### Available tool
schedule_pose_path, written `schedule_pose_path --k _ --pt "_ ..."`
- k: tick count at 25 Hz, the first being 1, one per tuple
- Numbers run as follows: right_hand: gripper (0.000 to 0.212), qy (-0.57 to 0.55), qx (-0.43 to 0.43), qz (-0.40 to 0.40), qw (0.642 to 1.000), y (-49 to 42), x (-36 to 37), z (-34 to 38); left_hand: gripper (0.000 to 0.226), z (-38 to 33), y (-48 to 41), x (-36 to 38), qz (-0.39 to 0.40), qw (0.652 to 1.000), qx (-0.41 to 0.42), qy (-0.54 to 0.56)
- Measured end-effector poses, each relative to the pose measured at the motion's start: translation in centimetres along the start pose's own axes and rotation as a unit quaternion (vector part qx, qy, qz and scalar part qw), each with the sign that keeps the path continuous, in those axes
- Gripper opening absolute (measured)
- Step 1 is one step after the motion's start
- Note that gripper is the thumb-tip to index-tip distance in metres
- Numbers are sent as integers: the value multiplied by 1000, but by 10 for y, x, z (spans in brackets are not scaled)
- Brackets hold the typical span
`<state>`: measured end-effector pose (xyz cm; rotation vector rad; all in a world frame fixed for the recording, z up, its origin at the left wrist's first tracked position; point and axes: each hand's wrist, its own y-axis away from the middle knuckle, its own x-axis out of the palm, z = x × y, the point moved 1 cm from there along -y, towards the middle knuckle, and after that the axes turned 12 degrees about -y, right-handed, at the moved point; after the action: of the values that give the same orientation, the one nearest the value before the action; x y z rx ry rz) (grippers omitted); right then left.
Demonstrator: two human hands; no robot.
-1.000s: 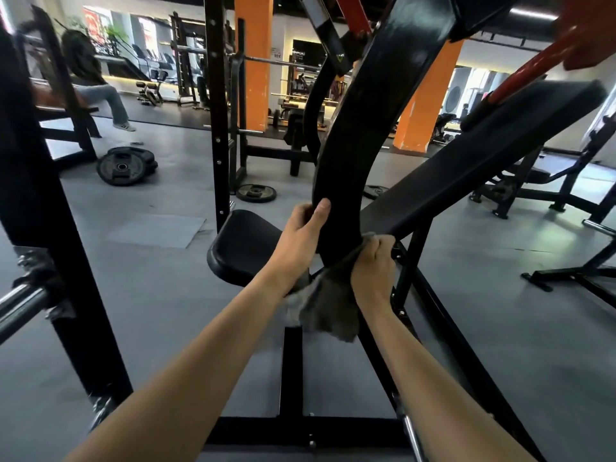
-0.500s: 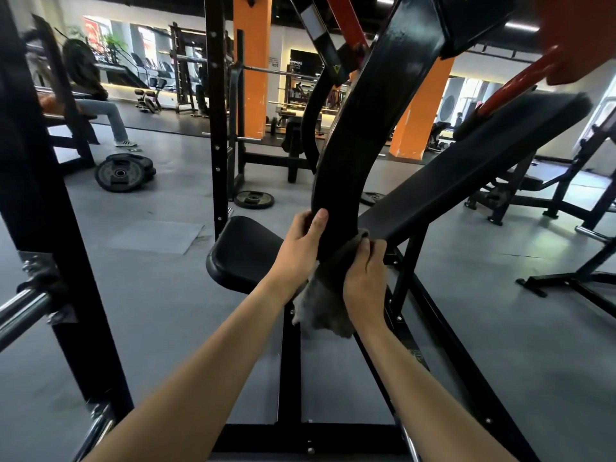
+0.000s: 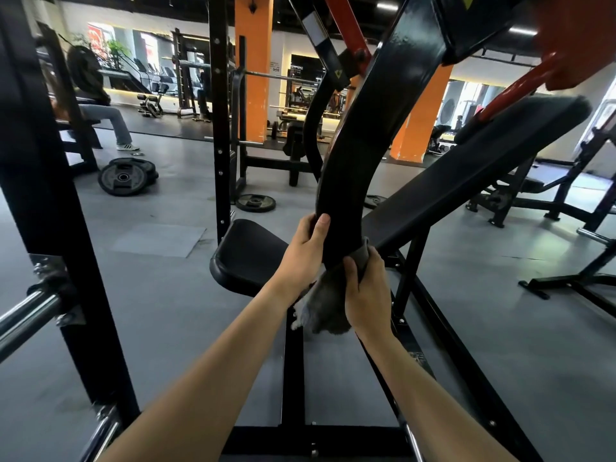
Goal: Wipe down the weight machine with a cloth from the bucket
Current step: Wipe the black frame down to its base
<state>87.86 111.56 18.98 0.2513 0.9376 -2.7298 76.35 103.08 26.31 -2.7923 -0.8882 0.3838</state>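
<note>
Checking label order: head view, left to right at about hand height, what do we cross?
chrome bar → stacked weight plates → seat pad → left hand gripping the curved machine arm → right hand holding the cloth → inclined back pad

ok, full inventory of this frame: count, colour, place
curved black steel machine arm: 1, black, centre, rising from the hands
grey wiping cloth: 1, grey, at the arm's lower end
padded black seat: 1, black, left of the arm
padded black inclined backrest: 1, black, right of the arm
round black weight plates: stack far left plus one beyond the seat, black, floor
square orange pillars: 2, orange, background
chrome bar: 1, silver, lower left
seated person: 1, far left background
left hand: 1, grips the arm
right hand: 1, holds the cloth against the arm
</note>
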Motion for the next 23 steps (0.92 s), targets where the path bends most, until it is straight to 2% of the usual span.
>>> schedule_pose_path --k 2,6,8,13,17,21,23 --pt "59 1 12 -13 1000 -4 4 10 43 0 1 0 -7 1000 4 -6" --pt "46 -66 -37 -16 997 -41 14 62 38 3 1 3 -17 1000 12 -2" --pt "42 -96 -33 -3 995 -42 13 56 38 3 2 3 -20 1000 19 1" --pt "57 3 40 -6 999 9 -6 -14 31 0 10 8 -43 998 27 26" --pt "61 -8 69 2 998 -17 2 18 29 -1 15 16 -90 994 22 49" --pt "48 -56 49 38 997 -22 -5 17 35 6 25 32 -135 988 -42 63" --pt "47 -73 79 42 993 -4 -16 -12 32 21 35 46 -130 984 -98 71"
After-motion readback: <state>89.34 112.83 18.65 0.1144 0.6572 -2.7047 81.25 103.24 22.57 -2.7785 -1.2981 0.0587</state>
